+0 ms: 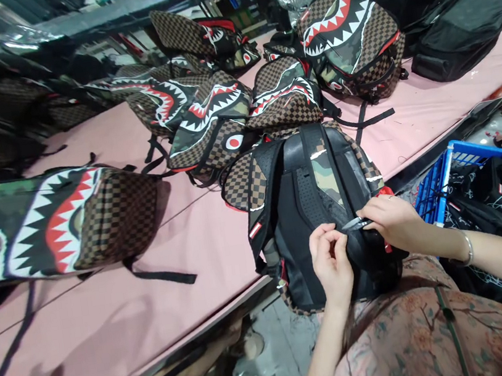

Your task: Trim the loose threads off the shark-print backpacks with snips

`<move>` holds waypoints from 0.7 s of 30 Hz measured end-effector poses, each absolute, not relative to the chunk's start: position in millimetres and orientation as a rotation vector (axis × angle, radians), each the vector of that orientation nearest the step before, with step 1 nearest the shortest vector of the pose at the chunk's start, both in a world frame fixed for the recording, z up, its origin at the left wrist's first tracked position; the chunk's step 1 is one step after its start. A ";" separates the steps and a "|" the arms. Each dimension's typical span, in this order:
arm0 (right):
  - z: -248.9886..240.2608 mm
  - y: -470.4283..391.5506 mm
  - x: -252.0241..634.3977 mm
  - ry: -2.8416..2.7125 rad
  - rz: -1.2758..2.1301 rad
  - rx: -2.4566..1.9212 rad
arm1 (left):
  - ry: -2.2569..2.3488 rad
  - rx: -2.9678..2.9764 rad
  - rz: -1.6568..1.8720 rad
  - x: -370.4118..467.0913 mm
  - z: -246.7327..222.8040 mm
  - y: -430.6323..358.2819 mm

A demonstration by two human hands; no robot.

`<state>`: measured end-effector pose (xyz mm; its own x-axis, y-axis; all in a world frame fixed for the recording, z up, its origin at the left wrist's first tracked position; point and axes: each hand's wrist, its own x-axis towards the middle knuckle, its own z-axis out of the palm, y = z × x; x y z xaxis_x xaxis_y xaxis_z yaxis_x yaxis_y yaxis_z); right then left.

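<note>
A checkered backpack (pixel 300 206) leans at the table's front edge, its black back panel and straps facing up. My right hand (pixel 384 219) is closed on small metal snips (pixel 354 223), whose blades point left over the backpack's back panel. Just left of the blade tips, my left hand (pixel 330 254) has its fingertips pinched together above the panel. Whatever lies between those fingertips is too small to make out.
More checkered shark-mouth backpacks (pixel 208 119) stand across the pink table (pixel 211 237), a large one (pixel 64 223) at left. Black bags (pixel 463 37) sit at the back right. A blue basket (pixel 441 183) holds black patterned bags beside the table.
</note>
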<state>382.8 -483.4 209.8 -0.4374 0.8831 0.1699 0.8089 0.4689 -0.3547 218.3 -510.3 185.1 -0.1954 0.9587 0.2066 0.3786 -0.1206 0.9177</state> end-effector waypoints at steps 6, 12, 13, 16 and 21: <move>210.3 -476.1 394.3 -2.000 0.828 -1.419 | 1.407 1.071 1.317 214.1 183.1 -505.6; 190.8 -522.0 412.9 -1.679 1.526 -1.207 | 1.137 0.675 1.390 214.6 193.2 -494.3; 184.5 -529.0 411.4 -1.681 1.522 -1.232 | 1.143 0.703 1.406 215.9 194.7 -491.8; 168.6 -534.4 400.1 -1.561 1.446 -1.311 | 1.178 0.851 1.429 218.9 196.5 -485.3; 170.4 -502.6 376.0 -1.257 1.476 -1.303 | 1.078 0.912 1.361 212.0 193.1 -485.8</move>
<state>376.0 -502.6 170.4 -0.1659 0.9639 -0.2083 0.0523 -0.2024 -0.9779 212.0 -485.8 193.1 -0.0821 0.9946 -0.0628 -0.2892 0.0366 0.9566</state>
